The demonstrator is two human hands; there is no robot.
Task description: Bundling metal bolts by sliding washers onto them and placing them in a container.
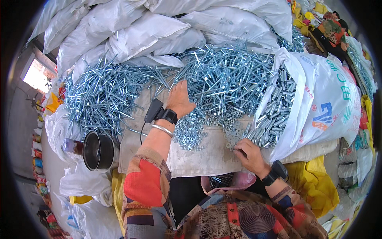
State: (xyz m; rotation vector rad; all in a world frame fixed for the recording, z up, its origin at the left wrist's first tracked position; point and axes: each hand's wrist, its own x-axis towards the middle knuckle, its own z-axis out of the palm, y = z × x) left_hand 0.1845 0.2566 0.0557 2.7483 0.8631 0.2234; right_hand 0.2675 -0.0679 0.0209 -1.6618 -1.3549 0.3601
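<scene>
Plump white sacks [119, 28] wall off the far side of the cloth-covered worktop [191, 163] that I watch through the head camera; what fills them is hidden from me. Judging by how things lie, sorting is partway: the hardware sits in separate groups by kind, yet most of it is loose, with a left bolt heap [103, 95] and a central bolt heap [227, 75] spread over the cloth. On the right, a printed white sack [322, 103] lies on its side, mouth toward the middle, metal sleeves [278, 115] spilling out. Near the left edge sits a dark round pot [97, 151], no hardware visible inside to me. At the lap, a pink container [244, 182] holds some bolts [221, 180].

The left hand [180, 99] reaches the central heap's left edge, thumb apart from the fingers; I can't tell whether it grips anything. The right hand [250, 155] is curled, its pinch too unclear to read. Hex nuts [191, 133] lie between the hands; flat washers [234, 133] lie just beside the right fingertips.
</scene>
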